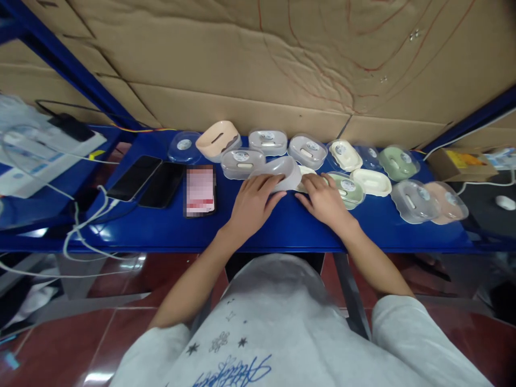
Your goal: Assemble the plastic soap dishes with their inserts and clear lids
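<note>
Slanting from near left to far right, the grey bowl (290,171) lies beneath the fingers of my left hand (255,200), which reaches it from its near left, the closer of my two. I see those fingers bent over its near edge with the thumb apart below; from my end, I can't tell whether they pinch the wall. Just right of the bowl, my right hand (324,198) curls over a cream piece (305,173), mostly covered, so I can't tell whether it's gripped. A green box (350,196) sits farther right of the bowl, a lidded grey box (236,165) just left.
</note>
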Motion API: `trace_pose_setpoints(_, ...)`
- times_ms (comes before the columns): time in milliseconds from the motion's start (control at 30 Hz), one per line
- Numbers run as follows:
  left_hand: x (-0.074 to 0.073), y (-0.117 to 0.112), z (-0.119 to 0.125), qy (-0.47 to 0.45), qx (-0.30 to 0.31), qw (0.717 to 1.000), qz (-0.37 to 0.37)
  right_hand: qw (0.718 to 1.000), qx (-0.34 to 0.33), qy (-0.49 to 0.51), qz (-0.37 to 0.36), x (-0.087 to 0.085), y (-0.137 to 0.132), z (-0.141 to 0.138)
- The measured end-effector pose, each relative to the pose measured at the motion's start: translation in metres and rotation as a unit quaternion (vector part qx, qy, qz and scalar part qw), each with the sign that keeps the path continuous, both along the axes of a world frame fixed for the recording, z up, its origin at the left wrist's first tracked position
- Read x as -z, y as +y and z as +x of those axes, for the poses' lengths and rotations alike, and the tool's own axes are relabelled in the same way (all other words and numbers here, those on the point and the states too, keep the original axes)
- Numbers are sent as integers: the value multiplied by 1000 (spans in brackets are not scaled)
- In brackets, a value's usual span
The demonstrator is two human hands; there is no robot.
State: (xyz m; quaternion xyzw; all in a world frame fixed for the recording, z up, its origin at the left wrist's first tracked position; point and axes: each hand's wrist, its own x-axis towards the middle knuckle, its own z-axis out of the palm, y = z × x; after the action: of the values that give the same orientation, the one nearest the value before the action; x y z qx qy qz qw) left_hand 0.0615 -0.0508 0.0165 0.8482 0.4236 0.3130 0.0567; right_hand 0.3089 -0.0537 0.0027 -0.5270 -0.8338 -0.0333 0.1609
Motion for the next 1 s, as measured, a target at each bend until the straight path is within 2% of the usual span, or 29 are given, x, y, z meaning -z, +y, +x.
trace_pose_setpoints(100, 8, -20, -17, -49, -28, 998, -1, 999, -38, -21, -26, 9, -14, -9)
trace_pose_setpoints(233, 21, -36, -36, -53, -82, 995, 1, 990, -125, 48, -40, 19, -53, -24)
trace_pose_setpoints(300, 28, -41, -39, -39, -79, 996, 4, 982, -153, 100, -44, 23, -72, -28)
trace_pose_setpoints(400, 36, -46, -36, 3, -30, 999, -10, 980, -113, 164, -12, 27, -87, -28)
trace_pose_setpoints(500, 41, -51, -30, 46, 22, 998, -28, 986, -83, 143, 4, 27, -87, -25)
trace_pose_setpoints(667, 47, -62, -40, 59, 39, 997, -11, 986, -141, 85, -18, 25, -77, -24)
trace_pose_setpoints(833, 55, -66, -62, 22, 57, 997, -47, 990, -117, 83, -14, 26, -76, -26)
trace_pose_setpoints(1000, 57, -58, -67, 7, 93, 993, -69, 992, -109, 57, -29, 25, -78, -32)
